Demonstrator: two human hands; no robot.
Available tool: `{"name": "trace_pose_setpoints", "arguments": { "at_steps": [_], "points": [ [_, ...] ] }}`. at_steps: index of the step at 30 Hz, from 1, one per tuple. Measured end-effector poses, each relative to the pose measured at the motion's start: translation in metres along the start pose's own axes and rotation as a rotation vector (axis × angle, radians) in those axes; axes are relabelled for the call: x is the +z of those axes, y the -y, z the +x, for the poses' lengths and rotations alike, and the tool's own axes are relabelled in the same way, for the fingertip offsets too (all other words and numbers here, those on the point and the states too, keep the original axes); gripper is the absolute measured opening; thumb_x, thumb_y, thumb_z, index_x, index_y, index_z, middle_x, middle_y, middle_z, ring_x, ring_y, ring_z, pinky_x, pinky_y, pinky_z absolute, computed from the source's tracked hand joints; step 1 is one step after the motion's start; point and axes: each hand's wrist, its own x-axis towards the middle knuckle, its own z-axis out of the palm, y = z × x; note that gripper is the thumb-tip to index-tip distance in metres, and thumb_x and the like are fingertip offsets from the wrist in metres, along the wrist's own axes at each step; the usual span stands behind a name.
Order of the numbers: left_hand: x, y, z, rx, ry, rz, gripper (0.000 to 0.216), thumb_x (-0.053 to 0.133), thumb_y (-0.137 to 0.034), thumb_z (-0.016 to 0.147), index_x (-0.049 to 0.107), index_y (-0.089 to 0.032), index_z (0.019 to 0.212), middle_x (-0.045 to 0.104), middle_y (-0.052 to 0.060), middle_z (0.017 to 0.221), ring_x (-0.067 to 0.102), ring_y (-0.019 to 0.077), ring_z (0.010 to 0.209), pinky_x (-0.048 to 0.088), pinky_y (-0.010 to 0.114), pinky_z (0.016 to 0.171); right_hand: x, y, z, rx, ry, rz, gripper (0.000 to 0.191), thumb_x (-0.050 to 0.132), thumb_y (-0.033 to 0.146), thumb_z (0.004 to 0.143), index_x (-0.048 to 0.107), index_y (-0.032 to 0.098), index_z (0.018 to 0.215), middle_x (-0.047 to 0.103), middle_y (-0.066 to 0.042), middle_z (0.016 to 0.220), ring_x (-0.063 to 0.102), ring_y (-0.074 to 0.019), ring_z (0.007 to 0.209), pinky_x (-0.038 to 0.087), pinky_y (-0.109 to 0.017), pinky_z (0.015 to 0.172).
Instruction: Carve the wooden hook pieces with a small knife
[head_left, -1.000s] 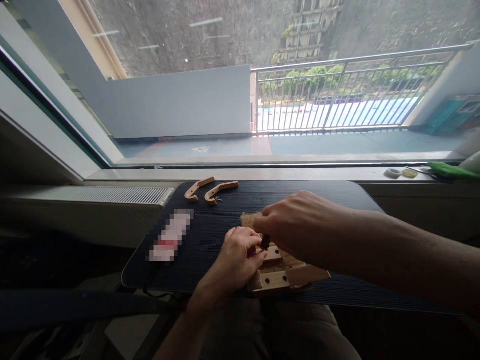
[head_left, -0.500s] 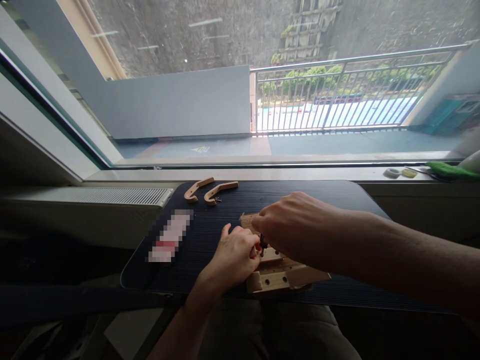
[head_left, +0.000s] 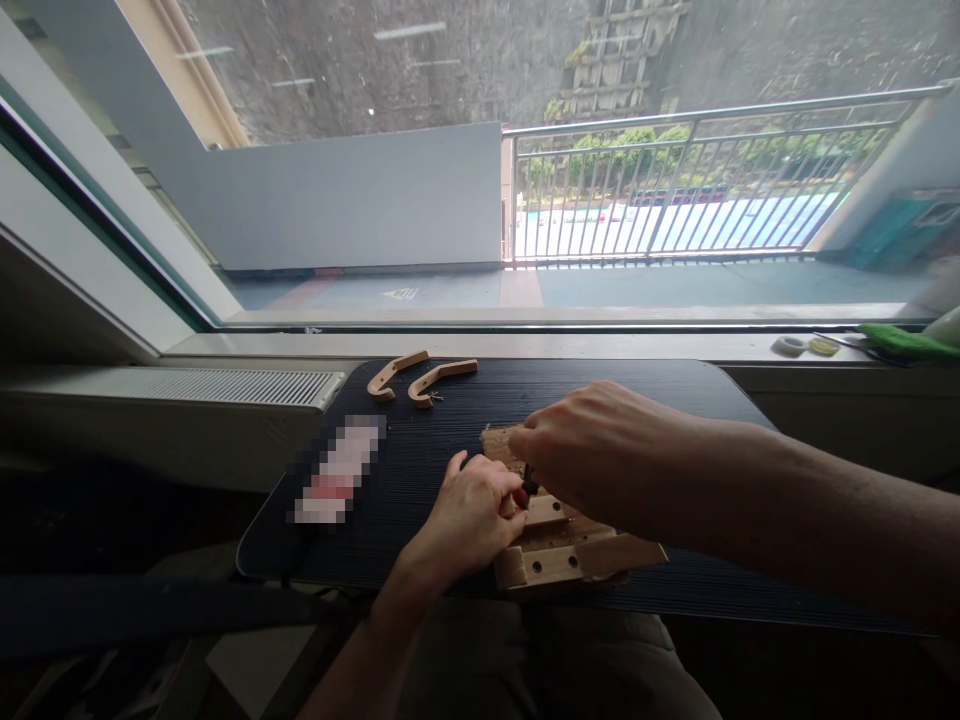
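My right hand (head_left: 585, 445) is closed, from above, round what looks like a screwdriver (head_left: 530, 484); only its short dark lower part shows, pointing down. Close beside it my left hand (head_left: 476, 505) is closed, thumb and fingertips together at the tool's lower end. What those fingers hold is hidden; a small red patch shows there. Beneath both hands lies a rough wooden board (head_left: 555, 537). Across it sit a light wooden strip (head_left: 546, 511) with a dark hole and, nearer me, a thicker wooden piece (head_left: 556, 563) with two dark holes.
Two curved wooden hooks (head_left: 444, 374) lie at the back of the black table (head_left: 420, 460), small screws (head_left: 435, 397) next to one. A blurred-out flat item (head_left: 337, 470) lies on the left. Tape rolls (head_left: 790, 346) and a green cloth-like thing (head_left: 904, 342) rest on the windowsill.
Both hands keep their place over the board, with only a slight shift of the right hand and the tool. The camera view has moved a little.
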Motion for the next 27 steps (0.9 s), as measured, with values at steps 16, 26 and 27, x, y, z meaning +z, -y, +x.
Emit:
{"name": "trace_pose_setpoints", "arguments": {
  "at_steps": [16,26,27],
  "points": [
    [0.001,-0.001,-0.001,-0.007,0.002,-0.037,0.010,0.058,-0.021,0.074,0.057,-0.020,0.065,0.059,-0.002,0.069,0.052,0.0163,0.082,0.030,0.038,0.093,0.002,0.000,0.000,-0.055,0.004,0.008,0.017,0.058,0.008,0.074,0.063,0.017,0.088,0.060,0.001,0.063,0.049,-0.0108,0.049,0.023,-0.025,0.044],
    [0.000,-0.002,-0.001,-0.002,0.004,-0.047,0.007,0.058,-0.019,0.073,0.059,-0.020,0.065,0.059,-0.002,0.068,0.052,0.0159,0.082,0.033,0.034,0.091,-0.001,0.000,0.005,-0.002,0.046,0.040,0.008,0.060,0.009,0.070,0.063,0.016,0.074,0.061,0.000,0.064,0.051,-0.0115,0.052,0.024,-0.025,0.044],
    [-0.001,-0.002,-0.001,-0.003,0.006,-0.046,0.008,0.058,-0.019,0.073,0.059,-0.020,0.065,0.059,-0.002,0.068,0.052,0.0159,0.082,0.033,0.034,0.092,-0.002,0.000,0.005,0.004,0.053,0.037,0.008,0.059,0.008,0.071,0.062,0.016,0.072,0.060,0.000,0.063,0.050,-0.0113,0.050,0.023,-0.025,0.044]
  ]
}}
